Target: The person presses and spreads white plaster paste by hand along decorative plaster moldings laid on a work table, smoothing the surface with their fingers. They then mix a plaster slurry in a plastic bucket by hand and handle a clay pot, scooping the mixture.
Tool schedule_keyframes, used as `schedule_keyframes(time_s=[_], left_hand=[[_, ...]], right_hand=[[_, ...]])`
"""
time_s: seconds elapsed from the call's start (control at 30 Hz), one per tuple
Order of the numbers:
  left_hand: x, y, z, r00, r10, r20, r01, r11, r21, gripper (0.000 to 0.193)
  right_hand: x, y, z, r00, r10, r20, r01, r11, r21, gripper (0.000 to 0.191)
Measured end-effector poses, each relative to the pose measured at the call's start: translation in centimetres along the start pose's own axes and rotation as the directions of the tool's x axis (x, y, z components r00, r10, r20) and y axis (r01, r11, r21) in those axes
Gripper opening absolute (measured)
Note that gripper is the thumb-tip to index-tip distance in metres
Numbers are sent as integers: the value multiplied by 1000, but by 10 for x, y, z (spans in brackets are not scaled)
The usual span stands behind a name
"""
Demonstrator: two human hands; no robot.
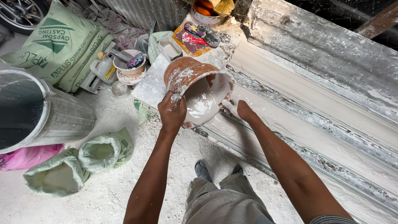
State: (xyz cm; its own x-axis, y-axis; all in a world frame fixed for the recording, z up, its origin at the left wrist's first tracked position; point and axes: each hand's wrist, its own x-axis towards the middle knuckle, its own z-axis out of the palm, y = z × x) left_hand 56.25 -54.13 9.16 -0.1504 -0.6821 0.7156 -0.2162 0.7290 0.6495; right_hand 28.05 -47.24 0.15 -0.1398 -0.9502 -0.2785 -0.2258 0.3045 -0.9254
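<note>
My left hand (pixel 172 113) grips the rim of an orange-brown bucket (pixel 186 74), tilted on its side over the edge of a long mould. White wet plaster (pixel 203 101) coats the bucket's inside. My right hand (pixel 236 108), smeared white, is at the bucket's mouth and rests on the wet plaster in the long grey-white casting mould (pixel 315 112). Its fingertips are partly hidden by the bucket rim.
A large metal drum (pixel 45 112) stands at the left. Open green-white sacks (pixel 78 161) lie on the dusty floor; stacked green plaster bags (pixel 62 45) sit behind. A small pink bowl (pixel 130 66), a jug, scrapers (pixel 199 35) and a tub lie near the mould's end. My shoes (pixel 203 170) are below.
</note>
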Motion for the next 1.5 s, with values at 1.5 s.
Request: schedule_keyframes(time_s=[1.5], left_hand=[[-378,525,329,976,204,80,-211,974,86,33]], right_hand=[[-494,299,-415,915,-397,77,391,821,-415,26]])
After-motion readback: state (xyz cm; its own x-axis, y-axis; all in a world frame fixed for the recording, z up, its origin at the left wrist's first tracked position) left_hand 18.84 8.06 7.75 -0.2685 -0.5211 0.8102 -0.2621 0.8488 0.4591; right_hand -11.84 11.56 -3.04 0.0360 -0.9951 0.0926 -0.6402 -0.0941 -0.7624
